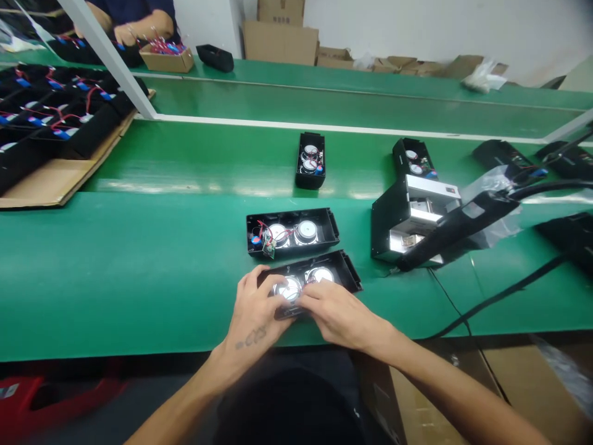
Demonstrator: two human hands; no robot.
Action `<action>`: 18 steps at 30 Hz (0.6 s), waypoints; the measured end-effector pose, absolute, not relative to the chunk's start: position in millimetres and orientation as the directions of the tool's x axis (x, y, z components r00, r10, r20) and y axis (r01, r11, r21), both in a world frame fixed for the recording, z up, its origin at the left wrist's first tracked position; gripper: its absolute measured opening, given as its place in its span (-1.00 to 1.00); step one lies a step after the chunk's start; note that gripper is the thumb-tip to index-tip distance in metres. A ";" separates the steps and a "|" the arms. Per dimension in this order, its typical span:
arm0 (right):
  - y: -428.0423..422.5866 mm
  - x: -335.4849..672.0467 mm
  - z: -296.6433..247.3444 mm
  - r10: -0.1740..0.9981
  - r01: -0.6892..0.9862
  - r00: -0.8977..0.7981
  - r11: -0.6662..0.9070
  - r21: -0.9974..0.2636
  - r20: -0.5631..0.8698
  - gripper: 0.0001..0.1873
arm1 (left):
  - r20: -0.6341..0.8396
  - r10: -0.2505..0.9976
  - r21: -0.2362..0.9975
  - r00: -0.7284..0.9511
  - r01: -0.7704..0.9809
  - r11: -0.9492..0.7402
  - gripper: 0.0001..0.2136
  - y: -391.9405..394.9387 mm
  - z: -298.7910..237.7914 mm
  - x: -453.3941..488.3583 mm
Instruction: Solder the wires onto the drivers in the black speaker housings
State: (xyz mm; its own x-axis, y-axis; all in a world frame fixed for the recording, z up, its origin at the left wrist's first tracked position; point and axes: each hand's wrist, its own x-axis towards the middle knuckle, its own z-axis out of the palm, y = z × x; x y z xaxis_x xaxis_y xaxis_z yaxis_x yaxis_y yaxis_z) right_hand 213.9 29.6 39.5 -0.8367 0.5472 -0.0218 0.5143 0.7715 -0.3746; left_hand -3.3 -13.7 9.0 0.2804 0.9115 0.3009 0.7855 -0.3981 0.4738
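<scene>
A black speaker housing [345, 272] lies near the table's front edge, its inside facing up, with two round speaker drivers in it. My left hand [257, 309] is closed around the housing's left end, thumb and fingers by the left driver [288, 288]. My right hand [340, 312] reaches into the housing between the drivers, its fingertips pinched together. Whatever those fingertips hold is too small or hidden to make out. Just behind lies a second black housing [293, 246] with two drivers, red wires, a small circuit board and a blue part.
To the right stands a black and silver machine [393, 225] with a thick dark cable. More housings [310, 161] sit on the green strip behind. At left, cardboard [69, 179] bears several wired housings. Across the bench are a person's arms [143, 28] and a box of wired parts [167, 60].
</scene>
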 end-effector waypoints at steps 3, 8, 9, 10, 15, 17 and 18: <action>32.7 208.5 49.9 0.519 0.509 -0.853 0.805 -0.304 -0.053 -0.64 | 0.206 0.937 0.511 0.282 0.786 -0.349 -0.84 -7.6 18.4 -5.8; 56.8 197.2 70.1 0.544 0.553 -0.828 0.747 -0.369 -0.137 -0.69 | -0.066 0.944 0.696 0.325 0.692 -0.190 -0.85 17.1 38.2 -16.5; 64.3 195.6 74.1 0.538 0.554 -0.824 0.702 -0.447 -0.176 -0.68 | -0.143 0.929 0.745 0.341 0.655 -0.126 -0.82 22.3 41.0 -18.8; 71.9 194.4 77.7 0.520 0.550 -0.825 0.649 -0.525 -0.222 -0.67 | -0.219 0.905 0.782 0.365 0.620 -0.061 -0.78 27.1 43.2 -20.9; 97.7 191.0 87.4 0.430 0.572 -0.812 0.454 -0.683 -0.394 -0.72 | -0.401 0.793 0.809 0.458 0.584 0.072 -0.68 41.9 47.7 -26.0; 99.8 190.6 87.8 0.423 0.569 -0.815 0.452 -0.687 -0.397 -0.75 | -0.411 0.790 0.803 0.455 0.590 0.078 -0.66 43.4 47.8 -26.1; 99.8 190.6 87.7 0.419 0.562 -0.820 0.461 -0.687 -0.389 -0.76 | -0.411 0.790 0.802 0.455 0.593 0.075 -0.65 43.5 47.5 -26.0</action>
